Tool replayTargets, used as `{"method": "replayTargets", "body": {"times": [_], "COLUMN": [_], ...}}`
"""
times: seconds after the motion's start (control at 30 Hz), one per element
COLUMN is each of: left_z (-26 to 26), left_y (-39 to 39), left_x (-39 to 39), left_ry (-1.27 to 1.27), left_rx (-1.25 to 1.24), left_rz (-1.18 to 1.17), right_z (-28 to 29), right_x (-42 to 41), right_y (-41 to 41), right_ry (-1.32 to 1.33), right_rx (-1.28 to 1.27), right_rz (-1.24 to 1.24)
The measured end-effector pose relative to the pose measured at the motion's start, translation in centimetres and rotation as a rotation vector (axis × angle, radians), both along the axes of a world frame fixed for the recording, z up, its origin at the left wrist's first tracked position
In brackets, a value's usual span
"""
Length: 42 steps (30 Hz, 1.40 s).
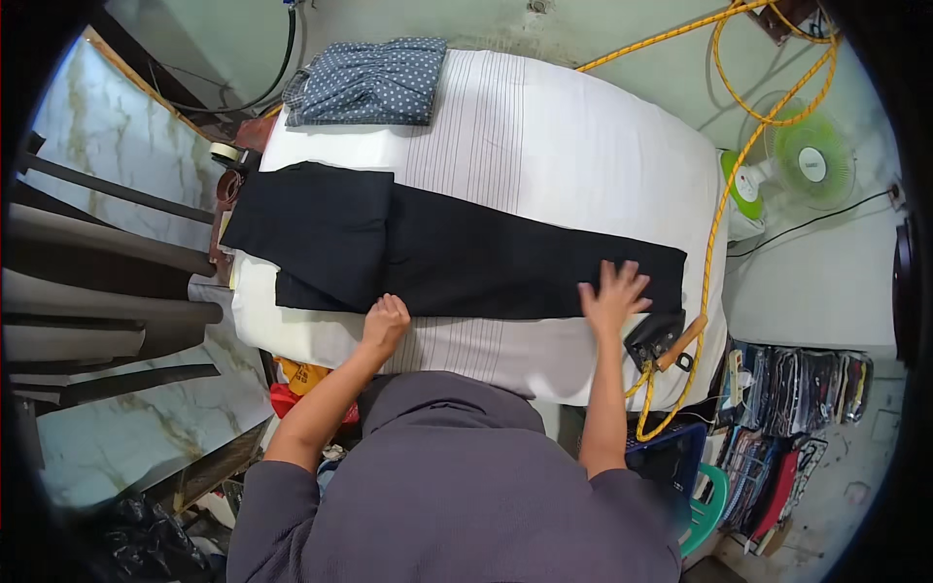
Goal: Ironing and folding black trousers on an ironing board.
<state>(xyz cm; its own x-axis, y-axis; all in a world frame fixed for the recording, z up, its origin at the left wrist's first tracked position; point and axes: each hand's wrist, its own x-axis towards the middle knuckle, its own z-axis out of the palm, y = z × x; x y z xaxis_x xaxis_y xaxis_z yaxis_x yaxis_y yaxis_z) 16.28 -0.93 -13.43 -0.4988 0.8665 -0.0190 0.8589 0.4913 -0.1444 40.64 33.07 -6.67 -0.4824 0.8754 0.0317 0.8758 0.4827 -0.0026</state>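
Black trousers (481,251) lie lengthwise across the white striped cloth of the ironing table (598,146), with one part folded back over the left end. At the near edge of that fold, my left hand (386,326) has its fingers curled closed on the fabric. My right hand (612,297) is spread palm down over the right end of the trousers, near the hem; its fingers are slightly blurred. Just right of that wrist rests an electric iron (656,342) with a wooden handle and a yellow cord.
A folded polka-dot garment (368,81) lies at the back left. The yellow cord (718,218) loops down the table's right side. Beyond are a green fan (809,164) and stacked packed garments (809,386). A blue basket (670,455) and green chair (707,506) stand near my right.
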Motion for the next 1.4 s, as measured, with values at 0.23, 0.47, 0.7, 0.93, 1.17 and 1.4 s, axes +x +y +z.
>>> {"method": "replayTargets", "body": {"times": [0.23, 0.47, 0.7, 0.93, 1.17, 1.4], "left_z": [0.4, 5.7, 5.9, 11.3, 8.2, 2.2], "left_y": [-2.8, -6.4, -5.9, -4.0, -8.7, -14.7], "left_x": [4.4, 1.5, -4.1, -11.6, -11.9, -12.0], "left_ry": [-0.076, -0.134, 0.059, 0.067, -0.122, -0.216], "left_rx": [0.161, 0.578, 0.736, 0.85, 0.323, 0.526], "left_rz": [-0.26, 0.158, 0.28, 0.337, 0.113, 1.226], "right_z": [-3.3, 5.2, 6.9, 6.9, 5.8, 7.5], "right_x": [19.0, 9.5, -6.3, -23.0, -25.2, -23.0], "right_y": [9.6, 0.4, -3.6, -14.6, -16.4, -14.0], "right_ry": [0.827, 1.01, 0.514, -0.142, -0.157, -0.113], "right_rx": [-0.037, -0.414, -0.531, -0.377, -0.382, -0.44], "right_rz": [-0.915, -0.661, 0.092, 0.818, 0.879, 0.59]}}
